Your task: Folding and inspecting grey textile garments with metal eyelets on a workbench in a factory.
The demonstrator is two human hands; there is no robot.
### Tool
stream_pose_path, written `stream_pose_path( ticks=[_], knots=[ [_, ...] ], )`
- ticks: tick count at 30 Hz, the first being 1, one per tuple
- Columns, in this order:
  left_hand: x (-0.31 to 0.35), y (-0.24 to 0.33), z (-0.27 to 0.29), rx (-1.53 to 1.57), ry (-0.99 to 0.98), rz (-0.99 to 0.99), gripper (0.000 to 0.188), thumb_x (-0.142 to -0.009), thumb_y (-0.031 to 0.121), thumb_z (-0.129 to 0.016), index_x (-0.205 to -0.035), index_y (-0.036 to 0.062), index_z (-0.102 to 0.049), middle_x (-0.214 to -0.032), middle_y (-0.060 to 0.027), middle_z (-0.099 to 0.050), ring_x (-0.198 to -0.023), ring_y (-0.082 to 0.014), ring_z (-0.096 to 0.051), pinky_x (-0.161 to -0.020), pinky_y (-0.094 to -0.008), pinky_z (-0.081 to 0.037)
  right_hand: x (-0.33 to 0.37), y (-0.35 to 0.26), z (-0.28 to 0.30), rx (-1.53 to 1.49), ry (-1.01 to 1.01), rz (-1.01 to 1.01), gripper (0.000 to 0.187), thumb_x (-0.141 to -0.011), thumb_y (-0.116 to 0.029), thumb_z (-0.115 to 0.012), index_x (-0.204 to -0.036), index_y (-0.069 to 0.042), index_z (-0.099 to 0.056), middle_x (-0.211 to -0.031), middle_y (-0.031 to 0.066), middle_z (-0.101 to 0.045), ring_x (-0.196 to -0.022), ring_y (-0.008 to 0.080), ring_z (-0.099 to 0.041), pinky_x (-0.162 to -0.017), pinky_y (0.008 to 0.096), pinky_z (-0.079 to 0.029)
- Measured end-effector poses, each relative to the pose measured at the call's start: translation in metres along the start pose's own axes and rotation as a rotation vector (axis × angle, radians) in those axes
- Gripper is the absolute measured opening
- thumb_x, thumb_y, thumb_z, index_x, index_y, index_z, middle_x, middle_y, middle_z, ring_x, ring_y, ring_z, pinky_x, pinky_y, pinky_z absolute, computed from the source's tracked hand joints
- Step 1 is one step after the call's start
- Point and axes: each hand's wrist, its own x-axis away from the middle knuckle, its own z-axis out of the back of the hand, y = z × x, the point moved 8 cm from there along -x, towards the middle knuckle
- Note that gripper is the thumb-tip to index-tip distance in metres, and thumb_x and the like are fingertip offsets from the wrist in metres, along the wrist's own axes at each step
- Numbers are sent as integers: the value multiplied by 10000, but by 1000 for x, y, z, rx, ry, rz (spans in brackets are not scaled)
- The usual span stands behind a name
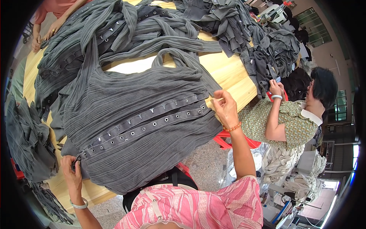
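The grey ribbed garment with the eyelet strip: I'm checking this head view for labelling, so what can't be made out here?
- Grey ribbed garment with the eyelet strip: its near hem hangs over the wooden table edge, hidden by the person's pink top.
- Left hand: fingertips buried in the fabric, grip unclear.
- Right hand: whatever it pinches is too small to tell.
- Far grey garment pile: single pieces indistinguishable, bent by the fisheye rim.

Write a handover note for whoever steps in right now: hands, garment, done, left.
Left hand: pinches the near end of the eyelet strip on the grey ribbed garment.
Right hand: pinches the far end of that strip, pulling it taut.
Garment lies spread on the yellow wooden table; pile of matching grey garments behind it.
Done: the garment is laid out with its hook and eyelet strips side by side.
Left: the strips look unfastened.
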Motion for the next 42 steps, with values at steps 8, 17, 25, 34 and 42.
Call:
stream_pose_path(
  ticks=[8, 17, 25, 34, 42],
  knots=[
    [10, -1, 17, -41, 11, 13, 134, -800, -24, -652, -896, -1, -560, -889, -145, -545, -877, -316, -531, -820, -380, -430, 18, -53, -32, 101, -314, 410, 147, -782, -37, -708, -922, -70, -676, -1052, 127, -582, -1002, 316, -601, -872, 375, -508],
    [14, 18, 16, -53, 49, 24, 168, -788, 89, -733, -931, 72, -647, -912, -67, -602, -930, -281, -546, -835, -382, -393, 15, -46, -27, 176, -492, 365, 245, -719, 52, -640, -950, -31, -632, -932, 80, -518, -692, 176, -470, -633, 301, -423],
    [39, -6, 23, 61, 46, 131, 210, -792, 62, -747, -972, 9, -652, -885, -102, -614, -914, -287, -571, -836, -370, -445, -12, -19, -5, -286, -537, 70, 108, -878, 43, -604, -933, -46, -576, -844, -48, -544, -698, 36, -459, -594, 196, -367],
    [41, -34, 6, 412, -26, 464, 229, -812, 116, -766, -963, -12, -653, -822, -112, -625, -743, -203, -625, -716, -321, -517, 11, -160, -56, 270, -65, 495, 206, -850, 37, -630, -1050, -12, -643, -987, 135, -636, -931, 300, -632, -787, 364, -500],
    [43, -29, 10, 404, 36, 394, 180, -817, 68, -745, -957, -12, -664, -831, -90, -643, -742, -168, -607, -689, -299, -495, 164, -357, -250, -402, -853, 807, 323, -879, -103, -684, -1196, -59, -643, -1195, 139, -646, -945, 303, -686, -782, 361, -570]
  ],
)
